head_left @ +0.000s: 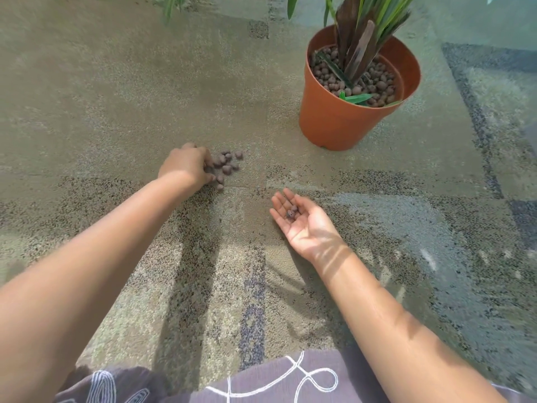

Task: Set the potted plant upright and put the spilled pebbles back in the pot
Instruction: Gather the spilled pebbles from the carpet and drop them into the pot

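Observation:
The orange plastic pot (337, 123) stands upright on the carpet at the upper right, with brown clay pebbles and a green-leaved plant (363, 33) in it. A small heap of spilled pebbles (228, 167) lies on the carpet left of the pot. My left hand (187, 167) is curled over the heap's left side, its fingertips in among the pebbles. My right hand (302, 221) lies palm up on the carpet, fingers relaxed, with a few pebbles (291, 212) resting in its palm.
Speckled beige and grey carpet (116, 97) covers the floor. A darker grey patch (494, 82) runs along the right. My patterned purple clothing (261, 382) shows at the bottom edge. More leaves (171, 4) hang in at the top left.

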`<control>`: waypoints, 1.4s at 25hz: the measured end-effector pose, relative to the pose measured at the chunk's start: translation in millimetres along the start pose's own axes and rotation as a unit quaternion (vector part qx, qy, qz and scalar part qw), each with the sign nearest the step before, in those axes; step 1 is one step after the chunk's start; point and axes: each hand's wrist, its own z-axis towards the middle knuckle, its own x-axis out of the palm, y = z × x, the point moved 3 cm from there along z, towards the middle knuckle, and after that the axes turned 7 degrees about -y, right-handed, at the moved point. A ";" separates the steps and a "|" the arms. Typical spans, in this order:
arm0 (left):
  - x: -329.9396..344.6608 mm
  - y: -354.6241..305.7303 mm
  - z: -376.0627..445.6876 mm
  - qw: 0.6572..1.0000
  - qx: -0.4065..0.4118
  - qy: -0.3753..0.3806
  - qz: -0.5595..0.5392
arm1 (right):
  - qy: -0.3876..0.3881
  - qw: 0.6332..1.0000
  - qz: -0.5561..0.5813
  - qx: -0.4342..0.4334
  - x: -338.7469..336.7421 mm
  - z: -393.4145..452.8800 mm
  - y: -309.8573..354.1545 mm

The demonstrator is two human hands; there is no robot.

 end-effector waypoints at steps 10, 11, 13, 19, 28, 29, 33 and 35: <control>-10.1 -7.1 -11.3 0.998 -0.044 -0.011 -0.039 | -0.020 1.000 -0.013 -0.005 -3.3 -6.1 -2.6; -13.2 -10.3 -13.1 0.997 -0.050 -0.019 -0.055 | -0.021 1.000 -0.016 -0.005 -3.3 -6.9 -2.7; -18.3 -18.7 -20.6 0.992 -0.046 -0.042 -0.107 | -0.020 1.000 -0.018 -0.004 -4.4 -8.1 -3.2; -3.2 -88.4 -68.4 0.982 0.063 0.072 -0.162 | -0.011 1.000 -0.026 -0.003 1.6 -11.5 -8.5; -22.9 -83.7 -59.1 0.995 0.091 0.044 -0.013 | -0.014 1.000 0.005 0.010 3.5 -16.2 -7.1; -26.6 -66.8 -52.0 0.997 0.060 0.043 0.032 | -0.018 1.000 0.003 0.012 1.6 -16.5 -6.8; -20.8 -5.8 -43.7 0.975 -0.059 0.160 0.144 | -0.020 1.000 -0.007 0.015 -1.9 -18.2 -9.1; -14.4 5.9 -42.8 0.975 -0.070 0.181 0.110 | -0.016 1.000 -0.010 0.012 -2.4 -17.0 -10.5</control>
